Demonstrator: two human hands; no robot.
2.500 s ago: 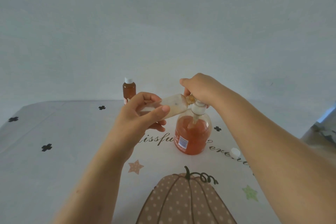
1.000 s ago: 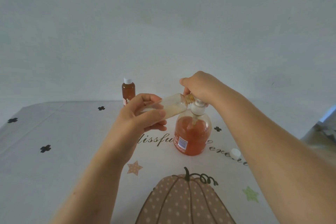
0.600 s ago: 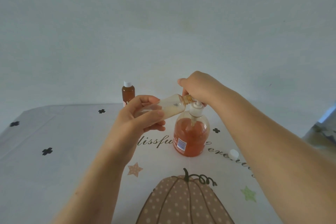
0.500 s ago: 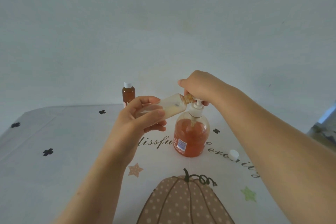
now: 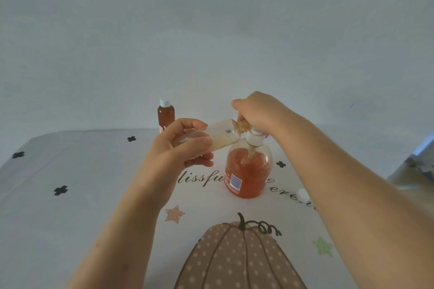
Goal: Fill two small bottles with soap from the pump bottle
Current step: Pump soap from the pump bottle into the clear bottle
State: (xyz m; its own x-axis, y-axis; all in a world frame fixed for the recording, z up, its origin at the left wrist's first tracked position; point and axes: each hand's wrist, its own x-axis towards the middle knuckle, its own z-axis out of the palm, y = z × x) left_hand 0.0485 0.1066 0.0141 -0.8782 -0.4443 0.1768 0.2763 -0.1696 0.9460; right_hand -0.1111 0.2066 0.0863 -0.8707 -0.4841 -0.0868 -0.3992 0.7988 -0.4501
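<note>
Counter [image 5: 70, 218] under pumpkin-print cloth; pump bottle [image 5: 246, 176] upright. Left hand [image 5: 178, 150] grips tilted small bottle [image 5: 223, 135], neck at spout. Right hand [image 5: 256, 110] curled over pump bottle's top.

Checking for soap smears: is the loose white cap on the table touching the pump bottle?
Apart. The head view shows a strip of tablecloth between the white cap and the pump bottle.

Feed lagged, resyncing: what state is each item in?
Held small bottle: uncapped, tipped sideways at the pump head, little soap inside.
Pump bottle: upright, mostly full.
Far small bottle: capped, upright, full.
Loose cap: on the table.
Left hand: grips that bottle.
Right hand: grips the pump head.
</note>
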